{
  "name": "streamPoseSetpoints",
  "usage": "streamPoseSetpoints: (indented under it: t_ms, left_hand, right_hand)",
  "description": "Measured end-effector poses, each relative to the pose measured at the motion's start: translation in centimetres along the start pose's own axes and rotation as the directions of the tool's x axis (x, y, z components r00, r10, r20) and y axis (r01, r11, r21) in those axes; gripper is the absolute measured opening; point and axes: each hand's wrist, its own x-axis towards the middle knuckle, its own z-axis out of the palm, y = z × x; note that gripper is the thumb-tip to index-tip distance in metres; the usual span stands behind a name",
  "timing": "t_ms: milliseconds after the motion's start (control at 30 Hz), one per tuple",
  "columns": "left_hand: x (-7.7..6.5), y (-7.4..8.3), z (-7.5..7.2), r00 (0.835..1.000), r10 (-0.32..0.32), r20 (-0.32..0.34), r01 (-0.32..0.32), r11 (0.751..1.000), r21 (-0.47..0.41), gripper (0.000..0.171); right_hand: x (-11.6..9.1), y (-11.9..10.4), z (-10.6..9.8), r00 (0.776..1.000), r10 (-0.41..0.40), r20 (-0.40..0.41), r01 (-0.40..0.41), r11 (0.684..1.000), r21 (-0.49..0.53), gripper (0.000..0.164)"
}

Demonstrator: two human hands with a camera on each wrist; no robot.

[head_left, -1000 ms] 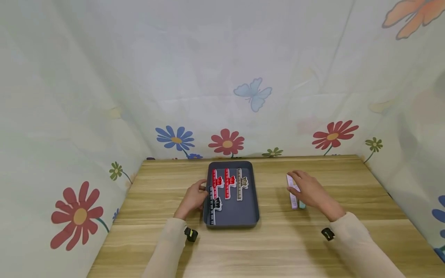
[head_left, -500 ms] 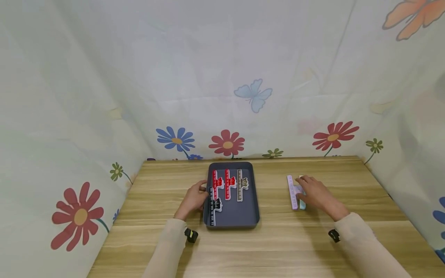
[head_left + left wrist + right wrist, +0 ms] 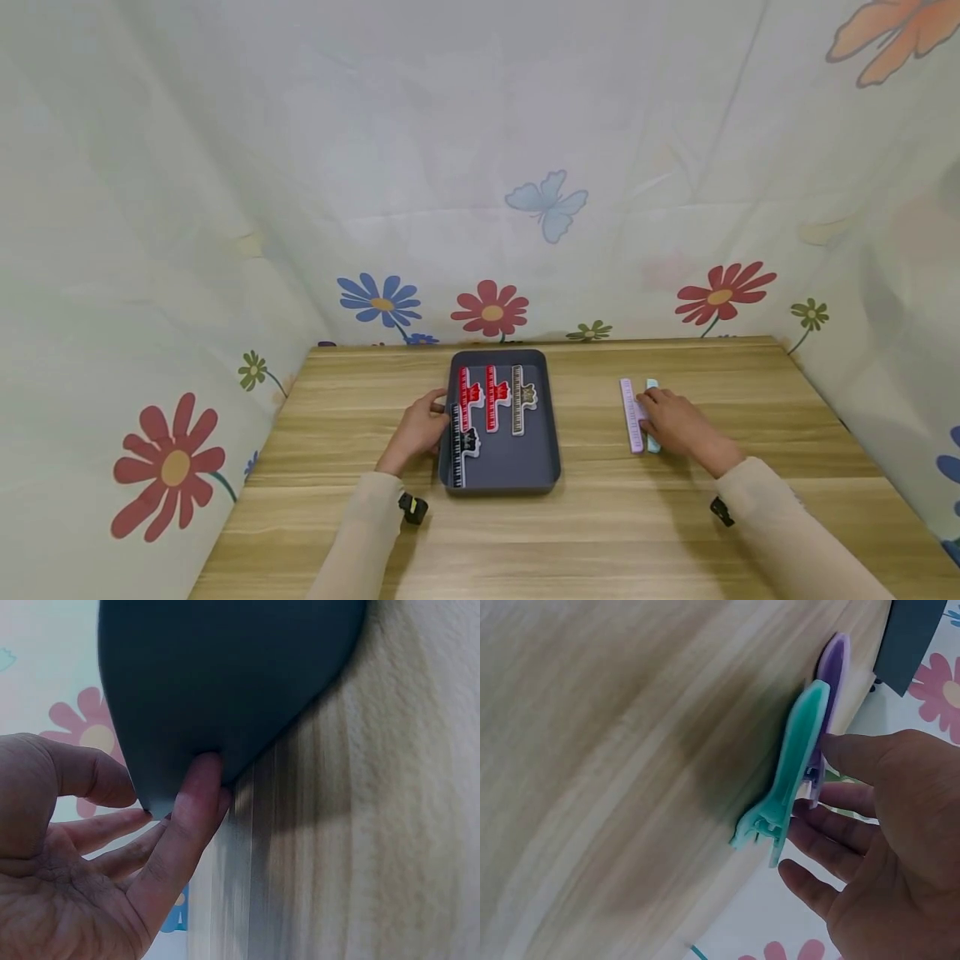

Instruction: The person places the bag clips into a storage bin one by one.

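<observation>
My left hand [image 3: 420, 423] is at the left side of a dark grey tray [image 3: 517, 467]. In the left wrist view its fingertips and thumb touch the tray's outer wall [image 3: 225, 682] and edge, fingers fairly straight. At the right, a purple clip [image 3: 632, 417] and a mint green clip [image 3: 652, 446] lie side by side on the table. My right hand [image 3: 675, 421] reaches over the green clip's middle, thumb and fingertips close against both clips. Whether they pinch one is hidden. In the right wrist view the green clip [image 3: 799, 742] stands before the purple clip [image 3: 836, 664].
Inside the tray lie two red clips [image 3: 492, 408] [image 3: 465, 408], a brownish clip [image 3: 517, 408] and a black clip [image 3: 457, 458], all with piano-key patterns. A wood-grain table [image 3: 570, 550] bears everything. Flower-printed cloth [image 3: 450, 150] closes off the back and sides.
My right hand has shifted right, from over the purple clip to over the green one, uncovering more of the purple clip. The left hand and tray look the same.
</observation>
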Motion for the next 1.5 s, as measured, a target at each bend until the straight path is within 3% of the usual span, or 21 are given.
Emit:
streamPoseSetpoints:
  t_ms: [600, 800, 1500]
  left_hand:
    - [0.0, 0.1, 0.0, 1.000, -0.001, -0.004, 0.001, 1.000, 0.010, 0.057]
    - [0.0, 0.1, 0.1, 1.000, -0.005, 0.000, 0.005, 1.000, 0.000, 0.058]
    - [-0.3, 0.4, 0.0, 1.000, -0.004, 0.000, 0.004, 1.000, 0.005, 0.057]
  right_hand:
    - [0.3, 0.1, 0.7, 1.000, -0.004, 0.009, 0.005, 0.997, -0.081, 0.038]
    - [0.2, 0.3, 1.1, 1.000, 0.002, 0.013, -0.002, 0.998, -0.062, 0.039]
    - [0.3, -0.1, 1.5, 0.995, -0.006, -0.103, 0.009, 1.000, 0.029, 0.037]
